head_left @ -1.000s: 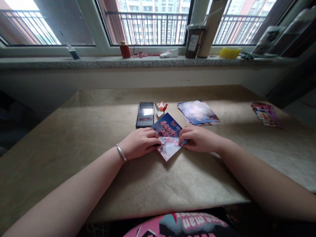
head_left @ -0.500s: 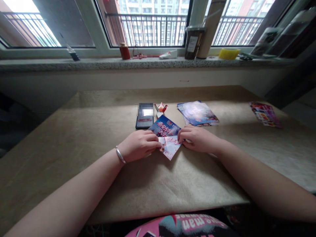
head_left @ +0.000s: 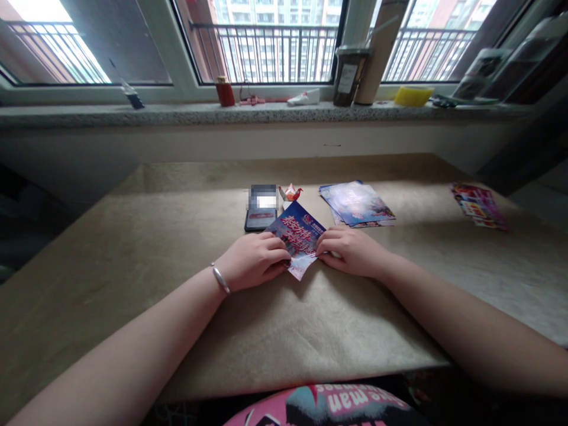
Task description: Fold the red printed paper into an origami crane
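Note:
A square sheet of printed paper [head_left: 296, 232], blue with red and white lettering, lies turned cornerwise between my hands. Its pale near corner bends up from a crease. My left hand [head_left: 260, 257], a silver bangle at its wrist, grips the left edge with thumb and fingers together. Around the right edge the fingers of my right hand [head_left: 348, 251] are closed in a pinch. Just past the sheet's far corner sits a small folded-paper figure [head_left: 290, 193] in red and white. A phone [head_left: 261, 219] lies behind my left hand, its screen partly blurred out.
A stack of printed sheets [head_left: 357, 204] lies behind my right hand. Farther right is a pile of colourful papers [head_left: 478, 206]. The table [head_left: 133, 248] reaches toward a stone windowsill [head_left: 186, 116] that holds a dark jar [head_left: 348, 77], a red bottle [head_left: 225, 93] and a yellow sponge-like block [head_left: 412, 96].
The near part of the sheet, folded back half a second ago, has opened out so more of the blue side shows. Both hands have shifted only slightly.

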`<state>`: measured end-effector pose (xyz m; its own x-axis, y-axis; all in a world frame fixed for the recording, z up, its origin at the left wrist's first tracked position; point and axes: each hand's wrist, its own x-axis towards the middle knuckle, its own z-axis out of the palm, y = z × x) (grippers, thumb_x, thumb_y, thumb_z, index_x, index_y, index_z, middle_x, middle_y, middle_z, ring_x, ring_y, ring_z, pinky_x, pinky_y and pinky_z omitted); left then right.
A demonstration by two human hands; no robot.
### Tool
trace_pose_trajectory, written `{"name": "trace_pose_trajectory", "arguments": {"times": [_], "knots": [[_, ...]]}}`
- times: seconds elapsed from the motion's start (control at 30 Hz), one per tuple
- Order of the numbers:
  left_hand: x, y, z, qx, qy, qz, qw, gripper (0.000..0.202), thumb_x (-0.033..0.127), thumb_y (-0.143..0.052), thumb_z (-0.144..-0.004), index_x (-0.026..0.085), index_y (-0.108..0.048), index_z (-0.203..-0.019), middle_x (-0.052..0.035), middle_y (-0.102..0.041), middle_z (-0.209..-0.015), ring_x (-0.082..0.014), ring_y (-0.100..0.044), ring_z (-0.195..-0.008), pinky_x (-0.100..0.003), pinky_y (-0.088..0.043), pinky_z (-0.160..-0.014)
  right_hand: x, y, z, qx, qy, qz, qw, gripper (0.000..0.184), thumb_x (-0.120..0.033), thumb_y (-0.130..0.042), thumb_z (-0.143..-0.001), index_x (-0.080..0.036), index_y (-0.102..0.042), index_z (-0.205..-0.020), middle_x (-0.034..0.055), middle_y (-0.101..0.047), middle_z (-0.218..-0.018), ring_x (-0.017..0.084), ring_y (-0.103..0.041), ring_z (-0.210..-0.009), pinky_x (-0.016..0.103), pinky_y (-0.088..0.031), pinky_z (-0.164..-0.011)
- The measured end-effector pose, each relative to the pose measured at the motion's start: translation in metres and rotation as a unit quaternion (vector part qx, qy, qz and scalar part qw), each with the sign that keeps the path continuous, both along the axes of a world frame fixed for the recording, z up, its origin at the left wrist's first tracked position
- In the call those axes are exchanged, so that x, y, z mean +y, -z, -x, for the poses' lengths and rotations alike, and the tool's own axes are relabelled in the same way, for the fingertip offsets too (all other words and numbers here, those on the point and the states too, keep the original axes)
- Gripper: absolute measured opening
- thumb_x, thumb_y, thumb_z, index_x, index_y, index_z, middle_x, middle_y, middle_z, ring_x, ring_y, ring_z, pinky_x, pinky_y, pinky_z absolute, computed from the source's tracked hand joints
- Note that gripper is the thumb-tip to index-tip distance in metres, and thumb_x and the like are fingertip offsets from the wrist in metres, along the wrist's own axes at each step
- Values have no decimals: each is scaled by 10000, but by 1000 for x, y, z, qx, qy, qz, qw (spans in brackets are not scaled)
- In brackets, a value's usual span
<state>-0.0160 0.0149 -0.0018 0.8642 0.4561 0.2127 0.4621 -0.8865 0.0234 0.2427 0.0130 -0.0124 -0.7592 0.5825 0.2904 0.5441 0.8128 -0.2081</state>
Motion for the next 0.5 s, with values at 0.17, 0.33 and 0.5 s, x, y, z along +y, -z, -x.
{"name": "trace_pose_trajectory", "arguments": {"times": [0.17,0.33,0.5], "knots": [[-1,2,-2,-18,-12,12,1000,184,266,-465,-876,182,-620,-925,-49,-624,-930,-168,-555,-873,-318,-474,-794,-2,0,5,0,30,6,1000,117,-199,-506,-822,-186,-619,-794,48,-652,-835,163,-570,-812,293,-439,-737],[-7,-2,-9,-21,-32,22,999,215,353,-500,-858,171,-614,-857,-59,-618,-891,-180,-548,-854,-325,-467,-768,-1,0,7,13,34,19,999,89,-174,-517,-793,-181,-605,-783,48,-641,-812,161,-560,-799,285,-431,-721],[-15,-5,-17,-35,-67,33,997,300,406,-464,-881,160,-593,-767,-50,-611,-823,-168,-537,-772,-296,-445,-695,-3,-3,11,9,11,15,1000,93,-159,-507,-781,-173,-593,-748,56,-630,-793,164,-544,-782,287,-426,-713]]}}
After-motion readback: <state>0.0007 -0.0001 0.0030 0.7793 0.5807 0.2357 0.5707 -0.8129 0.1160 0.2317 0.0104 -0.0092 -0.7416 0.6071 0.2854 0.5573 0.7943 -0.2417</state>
